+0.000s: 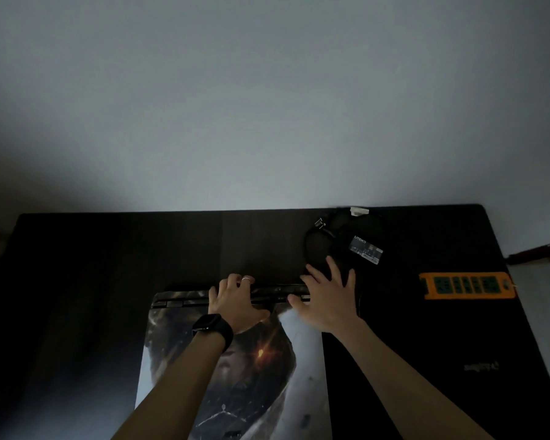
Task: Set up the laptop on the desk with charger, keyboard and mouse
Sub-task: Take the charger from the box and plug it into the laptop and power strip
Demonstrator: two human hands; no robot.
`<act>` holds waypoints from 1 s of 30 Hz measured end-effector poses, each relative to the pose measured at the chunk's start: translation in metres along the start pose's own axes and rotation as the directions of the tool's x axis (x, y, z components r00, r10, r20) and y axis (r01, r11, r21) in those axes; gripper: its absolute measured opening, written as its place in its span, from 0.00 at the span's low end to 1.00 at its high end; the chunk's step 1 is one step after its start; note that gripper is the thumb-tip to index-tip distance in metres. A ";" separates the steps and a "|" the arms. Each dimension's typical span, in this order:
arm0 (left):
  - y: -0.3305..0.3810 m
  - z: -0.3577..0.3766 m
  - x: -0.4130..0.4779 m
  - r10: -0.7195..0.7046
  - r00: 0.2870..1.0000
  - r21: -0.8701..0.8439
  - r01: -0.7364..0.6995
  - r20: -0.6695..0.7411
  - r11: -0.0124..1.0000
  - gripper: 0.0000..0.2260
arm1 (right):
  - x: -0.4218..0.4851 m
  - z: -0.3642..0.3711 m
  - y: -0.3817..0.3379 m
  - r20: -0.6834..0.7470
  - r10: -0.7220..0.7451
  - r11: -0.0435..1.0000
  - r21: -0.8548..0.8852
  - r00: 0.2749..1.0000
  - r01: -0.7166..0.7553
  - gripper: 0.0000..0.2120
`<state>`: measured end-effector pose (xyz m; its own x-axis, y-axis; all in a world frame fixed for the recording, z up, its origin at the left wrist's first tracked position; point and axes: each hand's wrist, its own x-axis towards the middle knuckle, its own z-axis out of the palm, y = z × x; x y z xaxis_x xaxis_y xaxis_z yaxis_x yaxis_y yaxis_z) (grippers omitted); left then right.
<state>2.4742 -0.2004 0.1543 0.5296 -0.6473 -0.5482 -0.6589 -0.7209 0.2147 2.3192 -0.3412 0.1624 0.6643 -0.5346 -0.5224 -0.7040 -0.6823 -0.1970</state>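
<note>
As left hand [235, 300] grips laptop's [305, 360] rear, front's cut off btm.

The desk [140, 249] is finished in dark, matt wood grain. The laptop [235, 392] is covered on its lid by a smooth printed skin with a faint sheen. The charger [365, 249] is cased in black plastic and labelled with a glossy sticker. The strip [465, 285] is moulded in orange plastic. The wall [267, 106] is painted matt.
</note>
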 end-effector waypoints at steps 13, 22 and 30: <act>0.098 0.045 0.005 -0.009 0.986 -0.158 -0.018 -0.168 0.987 0.29 | 0.107 -0.081 0.103 -0.236 -0.133 0.991 -0.034 0.963 0.128 0.27; 0.122 0.062 0.000 -0.188 0.955 -0.193 0.145 -0.231 0.970 0.36 | 0.127 -0.075 0.104 -0.375 -0.237 0.944 -0.308 0.896 0.120 0.16; 0.174 0.060 -0.058 -0.216 0.973 0.050 0.220 -0.079 0.974 0.29 | 0.024 -0.141 0.176 -0.720 -0.097 0.991 -0.002 0.687 0.137 0.09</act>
<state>2.2965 -0.2732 0.1748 0.6999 -0.4941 -0.5158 -0.5520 -0.8324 0.0483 2.2467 -0.5440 0.2325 0.7055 -0.6602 0.2578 -0.6056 -0.7504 -0.2648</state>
